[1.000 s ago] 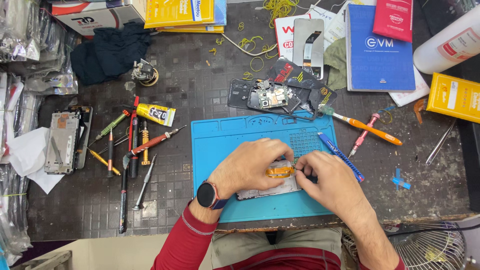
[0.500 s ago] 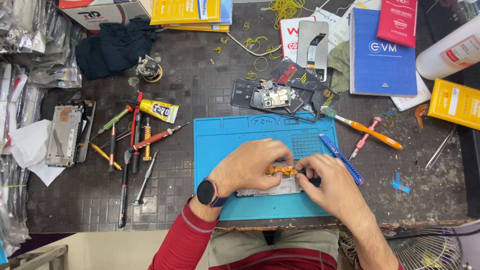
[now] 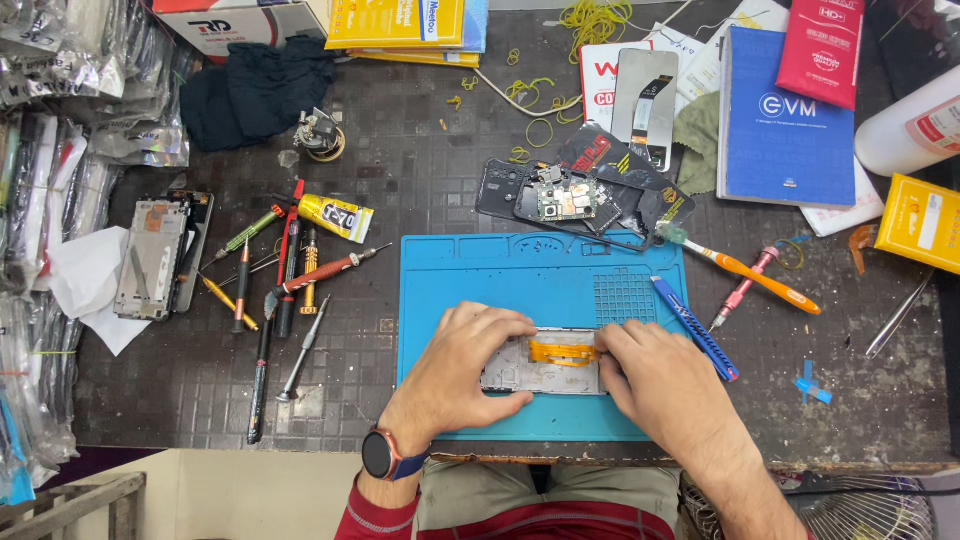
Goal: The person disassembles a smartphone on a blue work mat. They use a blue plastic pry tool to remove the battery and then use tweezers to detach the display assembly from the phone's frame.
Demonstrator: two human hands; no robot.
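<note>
Phone frame [image 3: 545, 368] held both hands; yellow box [image 3: 921, 222] far right.

The light over my bench is even and bright, coming from above, so the shadows under my hands [image 3: 560, 375] are short and soft. The plastic bags [image 3: 60, 110] at the upper left of the frame give some glare. The picture is sharp, with slight bending at the edges.
</note>
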